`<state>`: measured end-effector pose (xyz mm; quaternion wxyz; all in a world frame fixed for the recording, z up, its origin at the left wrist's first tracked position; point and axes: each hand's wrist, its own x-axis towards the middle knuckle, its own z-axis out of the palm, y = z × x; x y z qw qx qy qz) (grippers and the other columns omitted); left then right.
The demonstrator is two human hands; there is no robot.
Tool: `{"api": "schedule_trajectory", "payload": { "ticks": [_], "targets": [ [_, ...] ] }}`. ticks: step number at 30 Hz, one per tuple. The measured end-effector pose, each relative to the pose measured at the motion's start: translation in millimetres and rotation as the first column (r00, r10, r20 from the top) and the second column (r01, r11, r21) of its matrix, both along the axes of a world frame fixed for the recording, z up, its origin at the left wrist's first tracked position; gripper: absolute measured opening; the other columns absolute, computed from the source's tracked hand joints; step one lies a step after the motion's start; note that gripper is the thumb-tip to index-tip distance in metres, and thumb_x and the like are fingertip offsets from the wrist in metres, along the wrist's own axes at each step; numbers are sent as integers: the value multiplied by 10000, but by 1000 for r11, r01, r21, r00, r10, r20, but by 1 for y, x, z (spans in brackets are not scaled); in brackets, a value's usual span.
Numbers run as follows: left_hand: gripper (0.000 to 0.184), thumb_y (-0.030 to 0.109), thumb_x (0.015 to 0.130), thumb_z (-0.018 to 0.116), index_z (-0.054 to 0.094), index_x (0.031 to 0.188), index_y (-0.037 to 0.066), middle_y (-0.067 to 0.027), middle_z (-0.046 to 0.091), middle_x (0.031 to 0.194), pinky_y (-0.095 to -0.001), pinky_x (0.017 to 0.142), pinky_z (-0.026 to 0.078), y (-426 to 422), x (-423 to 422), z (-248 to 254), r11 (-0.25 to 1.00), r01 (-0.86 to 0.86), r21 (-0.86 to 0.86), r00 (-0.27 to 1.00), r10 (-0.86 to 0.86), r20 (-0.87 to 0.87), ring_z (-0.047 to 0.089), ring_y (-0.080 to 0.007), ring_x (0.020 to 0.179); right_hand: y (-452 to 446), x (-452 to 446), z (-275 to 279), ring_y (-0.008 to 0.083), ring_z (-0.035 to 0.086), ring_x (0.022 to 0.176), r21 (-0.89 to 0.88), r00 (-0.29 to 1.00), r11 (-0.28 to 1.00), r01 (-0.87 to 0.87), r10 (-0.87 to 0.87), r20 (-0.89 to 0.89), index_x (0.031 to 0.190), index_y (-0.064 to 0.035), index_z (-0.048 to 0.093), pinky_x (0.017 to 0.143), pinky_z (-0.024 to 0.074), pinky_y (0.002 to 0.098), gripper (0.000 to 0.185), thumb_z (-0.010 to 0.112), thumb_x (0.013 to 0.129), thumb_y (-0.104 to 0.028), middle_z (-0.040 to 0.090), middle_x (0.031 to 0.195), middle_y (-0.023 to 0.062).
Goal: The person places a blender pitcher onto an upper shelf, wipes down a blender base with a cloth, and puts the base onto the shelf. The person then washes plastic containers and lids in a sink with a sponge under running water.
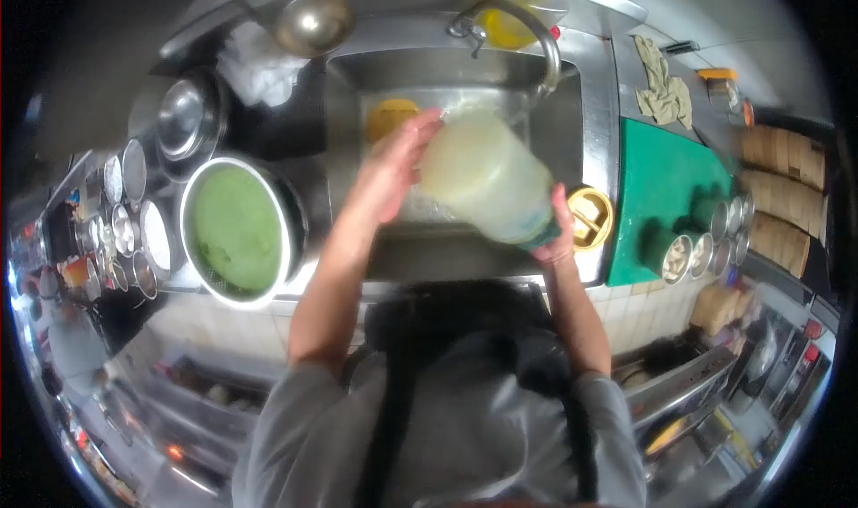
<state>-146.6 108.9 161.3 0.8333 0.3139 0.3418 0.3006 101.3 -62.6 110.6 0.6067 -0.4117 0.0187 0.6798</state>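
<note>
A translucent, pale plastic container (487,164) is held tilted over the steel sink (447,262), its wide round end toward the upper left. My right hand (559,235) grips its narrower lower-right end, where a blurred dark green patch shows by the fingers. On the other side, my left hand (402,168) lies with fingers stretched out along the wide end, seemingly touching it. Behind that hand, a yellow round thing (391,119) sits in the sink, partly covered. A yellow lid (590,218) rests on the rim just right of my right hand.
The faucet (550,61) arches over the sink's back right. Left stands a large pot of green liquid (234,231), with a metal lid (188,119) behind it. Right are a green cutting board (661,186), several small metal containers (677,260) and a cloth (663,88).
</note>
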Motion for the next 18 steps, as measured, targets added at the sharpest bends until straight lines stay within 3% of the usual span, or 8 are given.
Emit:
{"api": "schedule_trajectory", "payload": {
  "ticks": [3, 5, 7, 9, 11, 13, 15, 18],
  "targets": [
    [668, 463, 1046, 529, 438, 1493, -24, -196, 520, 1475, -429, 1153, 378, -9, -5, 38, 974, -112, 196, 975, 146, -170, 485, -293, 1377, -2, 3, -6, 355, 556, 1290, -14, 996, 998, 66, -67, -53, 1480, -55, 450, 1059, 479, 540, 772, 572, 963, -615, 550, 1441, 172],
    [585, 361, 1029, 595, 465, 1489, 22, -175, 546, 1460, -446, 1137, 407, -14, -9, 62, 900, -13, 436, 911, 190, -366, 490, -292, 1377, 2, 1, 11, 328, 600, 1234, -2, 980, 1000, -11, 11, 198, 1451, -28, 470, 1031, 509, 497, 711, 610, 974, -537, 575, 1405, 158],
    [610, 314, 978, 675, 461, 1509, 105, -161, 509, 1503, -447, 1142, 421, -16, -10, 82, 394, 340, 854, 861, 235, -451, 462, -286, 1411, 13, -4, 36, 274, 649, 1157, 76, 930, 973, -216, 181, 320, 1424, -27, 516, 999, 541, 416, 618, 714, 937, -353, 647, 1299, 146],
    [746, 328, 901, 752, 412, 1544, 164, -157, 422, 1568, -473, 1155, 421, -23, -2, 99, 163, 627, 762, 755, 114, -645, 440, -326, 1424, 25, -17, 62, 233, 679, 1087, 62, 849, 935, -349, 288, 443, 1299, -39, 623, 938, 553, 365, 454, 723, 938, -296, 695, 1207, 99],
    [826, 323, 860, 781, 370, 1563, 189, -189, 329, 1606, -511, 1167, 410, -28, 3, 101, 109, 784, 611, 609, 47, -791, 435, -363, 1420, 33, -27, 72, 165, 680, 894, 17, 395, 680, -733, 406, 824, 1219, -25, 686, 757, 542, 354, 321, 697, 946, -194, 723, 1008, 42],
    [828, 318, 855, 781, 365, 1563, 204, -219, 342, 1577, -555, 1138, 439, -29, 0, 95, -75, 882, 465, 471, 131, -872, 445, -382, 1404, 47, -52, 108, 228, 692, 773, -55, 249, 609, -792, 403, 881, 1094, -33, 714, 677, 529, 401, 233, 746, 908, -170, 732, 935, 84],
    [700, 293, 841, 791, 495, 1462, 166, -239, 437, 1470, -529, 1077, 501, -14, -10, 107, -13, 913, 408, 408, 33, -912, 508, -387, 1344, 54, -60, 118, 314, 708, 789, -246, -219, 449, -859, 114, 969, 1038, -62, 683, 688, 550, 420, 211, 747, 912, -219, 720, 872, 127],
    [392, 192, 792, 814, 668, 1135, 72, -191, 587, 1234, -483, 927, 555, -5, -24, 105, 80, 946, 316, 323, -120, -939, 655, -399, 1085, 56, -64, 125, 343, 699, 827, -171, -172, 491, -855, 43, 984, 985, -54, 683, 704, 556, 409, 199, 786, 869, -178, 713, 919, 136]
  ]
}}
